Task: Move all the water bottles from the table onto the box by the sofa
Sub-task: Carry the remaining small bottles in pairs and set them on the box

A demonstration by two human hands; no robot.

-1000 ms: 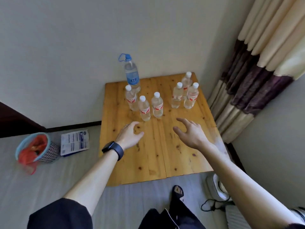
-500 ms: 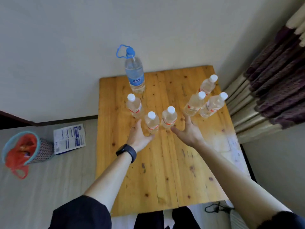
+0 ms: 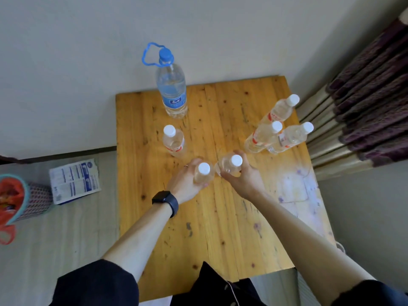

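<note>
Several clear white-capped water bottles stand on a wooden table. My left hand, with a black watch on the wrist, grips one small bottle near the table's middle. My right hand grips the small bottle right beside it. Another small bottle stands to the left behind them. Three small bottles cluster at the right rear. A large bottle with a blue cap and handle stands at the back by the wall. The box and sofa are out of view.
The table sits in a corner, wall behind and a striped curtain to its right. On the floor to the left lie a printed packet and a small bin with a red bag.
Both hands reached forward from the table's middle and closed around the two nearest small bottles. The camera moved closer and looks more steeply down.
</note>
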